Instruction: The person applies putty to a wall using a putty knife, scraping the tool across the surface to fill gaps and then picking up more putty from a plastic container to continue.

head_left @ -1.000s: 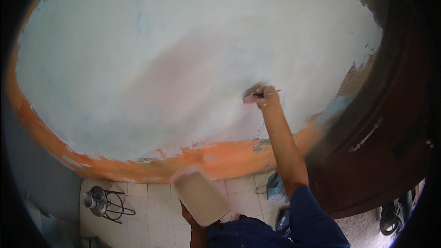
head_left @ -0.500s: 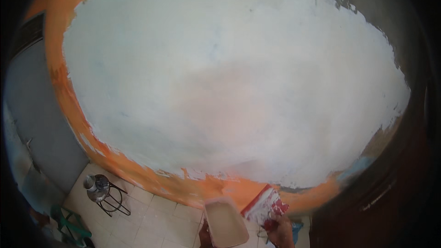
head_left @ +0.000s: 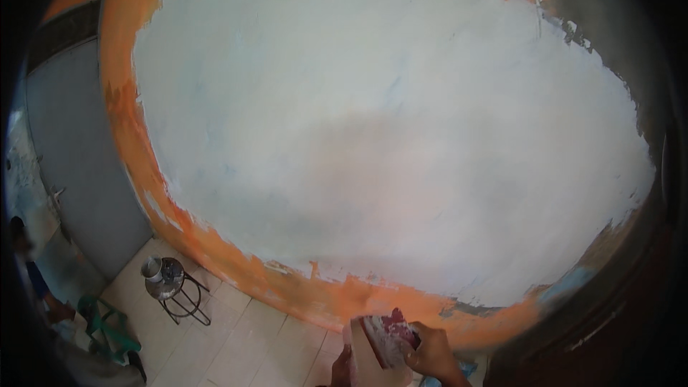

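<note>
My left hand is closed around the left side of a pale pink rectangular tub at the bottom of the view. My right hand grips a wide red putty scraper smeared with white filler. The scraper is tilted over the tub, its long edge across the opening; whether it touches the contents I cannot tell. Beyond my hands rises a wall with a large patch of whitish filler, ragged at its borders and ringed by orange paint.
A round dark stool holding a pot stands on the tiled floor. Further left are a green plastic stool, part of another person and a grey door. A dark reddish panel borders the right.
The scraper has moved left from beside the tub to over it, with my right hand following. The view has shifted slightly, and another person now shows at the left edge.
</note>
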The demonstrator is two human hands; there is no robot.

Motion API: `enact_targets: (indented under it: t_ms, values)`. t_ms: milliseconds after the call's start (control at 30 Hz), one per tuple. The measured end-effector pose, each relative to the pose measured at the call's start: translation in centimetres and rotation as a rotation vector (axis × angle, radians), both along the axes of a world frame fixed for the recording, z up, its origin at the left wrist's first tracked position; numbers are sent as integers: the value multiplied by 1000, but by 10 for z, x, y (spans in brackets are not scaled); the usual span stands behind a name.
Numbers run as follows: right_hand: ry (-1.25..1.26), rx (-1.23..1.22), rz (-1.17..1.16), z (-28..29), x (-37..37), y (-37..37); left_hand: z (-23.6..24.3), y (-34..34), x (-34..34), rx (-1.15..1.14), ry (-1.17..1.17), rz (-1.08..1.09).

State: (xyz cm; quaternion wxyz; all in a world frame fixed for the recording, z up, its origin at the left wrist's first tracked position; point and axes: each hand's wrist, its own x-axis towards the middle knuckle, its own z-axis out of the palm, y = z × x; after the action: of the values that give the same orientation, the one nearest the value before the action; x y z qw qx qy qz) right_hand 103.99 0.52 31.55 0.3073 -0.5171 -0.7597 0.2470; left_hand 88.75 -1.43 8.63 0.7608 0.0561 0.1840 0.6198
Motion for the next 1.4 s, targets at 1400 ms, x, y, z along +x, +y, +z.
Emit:
enact_targets:
  t_ms: [1400]
  values:
    - [739,-424,-127,-50,-95,-10,86,-10,-78,86,-57,-22]
